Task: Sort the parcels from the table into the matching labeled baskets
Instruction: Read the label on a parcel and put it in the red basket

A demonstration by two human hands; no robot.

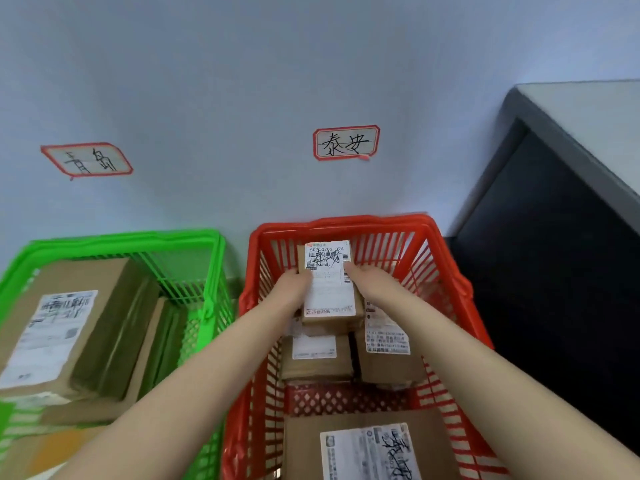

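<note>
One wide-angle camera, worn on the head, faces forward and down from just above the red basket [346,221], near at 6 o'clock. The green basket [131,237] sits at 8 o'clock, the wall [225,81] at 12, a dark cabinet [554,254] at 3.

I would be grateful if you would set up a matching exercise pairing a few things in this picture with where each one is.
Things:
1. small parcel
2. large parcel
3. 泰安 label
4. 青岛 label

Places:
A. on the wall above the green basket
B. held by the left hand and right hand over the red basket
C. on the wall above the red basket
D. lying in the green basket

Pairs: 1-B, 2-D, 3-C, 4-A.
</note>
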